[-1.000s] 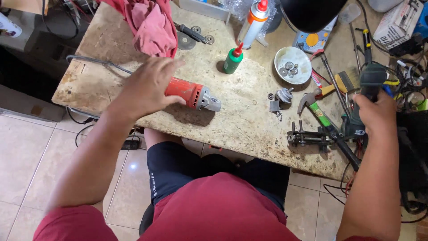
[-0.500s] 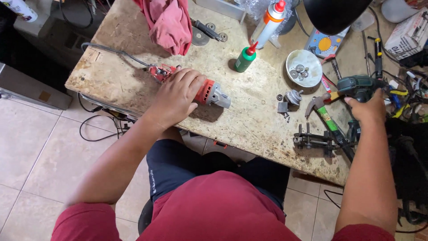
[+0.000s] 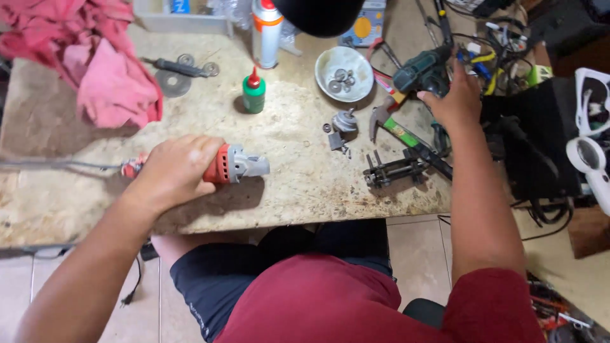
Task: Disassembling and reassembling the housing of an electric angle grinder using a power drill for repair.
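My left hand (image 3: 173,173) grips the body of a red angle grinder (image 3: 235,165) with a grey gear head, lying on the worn stone worktop (image 3: 298,184); its grey cord (image 3: 57,166) runs off to the left. My right hand (image 3: 452,100) is closed on a dark green power drill (image 3: 419,71) at the far right of the bench. Between the hands lie small grey metal parts (image 3: 343,124), a hammer with a green handle (image 3: 394,127) and a black metal puller (image 3: 397,170).
A red cloth (image 3: 108,76) lies at the back left, with a flat disc and wrench (image 3: 181,71) beside it. A green bottle (image 3: 254,92), a spray can (image 3: 267,32) and a white bowl of washers (image 3: 344,73) stand behind. Tangled cables and tools (image 3: 502,44) crowd the right.
The view has moved closer. My left hand has pulled the grinder nearer the front edge. My right hand has closed on the green drill and stays at the right.
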